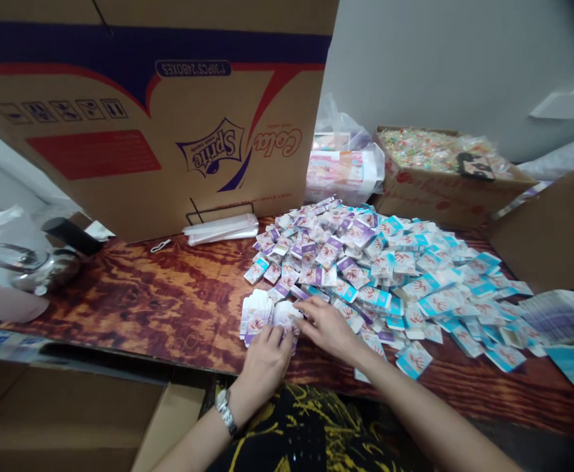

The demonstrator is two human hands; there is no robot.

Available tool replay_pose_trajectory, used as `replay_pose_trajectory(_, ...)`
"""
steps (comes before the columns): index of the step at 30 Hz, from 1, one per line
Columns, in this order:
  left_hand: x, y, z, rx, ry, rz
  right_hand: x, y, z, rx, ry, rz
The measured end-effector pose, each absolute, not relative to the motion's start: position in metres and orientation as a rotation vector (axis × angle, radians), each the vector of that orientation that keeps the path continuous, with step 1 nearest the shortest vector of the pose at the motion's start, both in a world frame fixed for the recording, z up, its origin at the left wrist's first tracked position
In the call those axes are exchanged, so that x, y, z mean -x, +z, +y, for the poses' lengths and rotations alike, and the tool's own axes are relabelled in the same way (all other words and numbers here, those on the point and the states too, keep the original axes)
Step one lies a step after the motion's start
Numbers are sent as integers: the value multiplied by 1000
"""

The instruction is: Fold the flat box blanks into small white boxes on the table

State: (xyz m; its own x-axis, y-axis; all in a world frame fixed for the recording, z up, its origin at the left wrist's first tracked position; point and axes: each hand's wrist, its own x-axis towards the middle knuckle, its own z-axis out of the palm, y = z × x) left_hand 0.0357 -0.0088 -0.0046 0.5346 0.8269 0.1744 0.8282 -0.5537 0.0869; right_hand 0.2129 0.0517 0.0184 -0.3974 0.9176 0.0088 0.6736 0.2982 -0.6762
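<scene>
At the near edge of the carton pile (385, 263), I steady a purple-white carton (285, 314) with my left hand (266, 360), grip unclear; my right hand (330, 330) pinches its edge.

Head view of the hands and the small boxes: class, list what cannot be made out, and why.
All in the head view:
- Small print on the heaped boxes: too small and blurred.
- Boxes deep in the heap: hidden by those on top.
- Lower part of the pale cartons: covered by the left hand.
- Top of the big cardboard box: cut off by the upper edge.
</scene>
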Motion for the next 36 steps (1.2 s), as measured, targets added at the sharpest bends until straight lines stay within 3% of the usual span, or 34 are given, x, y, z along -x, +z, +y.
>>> replay_pose_trajectory(4, -39, -18, -10, 2719, -114, -1525, -199, -7, 28, 1673, 422, -2486)
replay_pose_trajectory(10, -38, -22, -8, 2699, -119, -1514, -188, -17, 25, 1626, 361, -2324)
replay_pose_trajectory(21, -41, 4, 3, 2558, -910, -1685, -191, 31, 29, 1323, 743, -1797)
replay_pose_trajectory(28, -36, 17, 6, 2526, -1344, -1778, -202, 41, 18, 1145, 496, -1939)
replay_pose_trajectory(32, -37, 23, 5, 2590, -1457, -1672, -204, 48, 19, 1070, 821, -1934)
replay_pose_trajectory(36, -34, 24, 5, 2694, -1375, -1616, -203, 58, 25, 1107, 1252, -1566)
